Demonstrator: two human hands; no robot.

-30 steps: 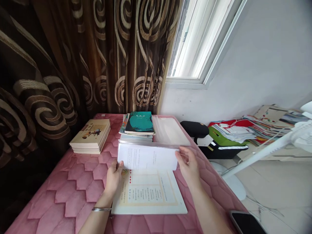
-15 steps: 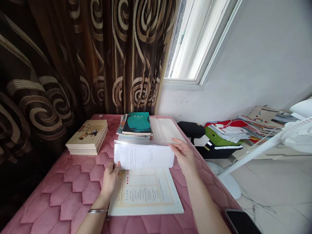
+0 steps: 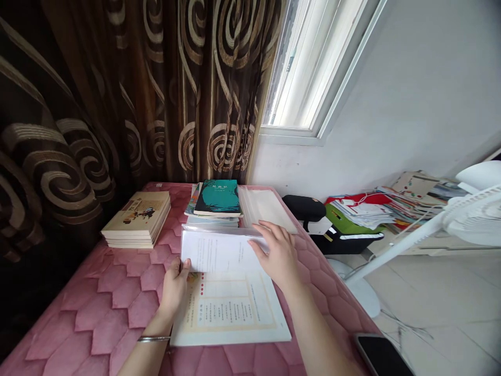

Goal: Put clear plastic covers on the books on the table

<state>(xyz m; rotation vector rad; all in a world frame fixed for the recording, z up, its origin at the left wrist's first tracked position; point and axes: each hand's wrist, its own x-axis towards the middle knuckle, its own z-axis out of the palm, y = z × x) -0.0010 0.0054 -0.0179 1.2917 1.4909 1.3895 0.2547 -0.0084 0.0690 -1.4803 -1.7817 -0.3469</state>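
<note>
In front of me lies a book with a cream-bordered printed page (image 3: 230, 313) facing up. Above it, a white printed sheet (image 3: 213, 250) with a clear plastic edge stands tilted up along the book's far side; I cannot tell whether the two are joined. My left hand (image 3: 175, 284) grips the sheet's lower left corner, thumb on top. My right hand (image 3: 278, 256) reaches over its upper right part, fingers stretched out and slightly apart, touching or just above the top edge. That hand hides the sheet's right end.
Behind stands a book stack topped by a teal book (image 3: 218, 197), beside clear plastic covers (image 3: 266, 206). Tan books (image 3: 136, 216) are piled at left on the pink quilted bed (image 3: 78, 324). A phone (image 3: 383, 355) lies near right; a white fan (image 3: 407, 240) stands beyond.
My right hand has moved left from the sheet's right edge to over its upper right part, its fingers straightening. My left hand keeps its grip. The view has shifted slightly right.
</note>
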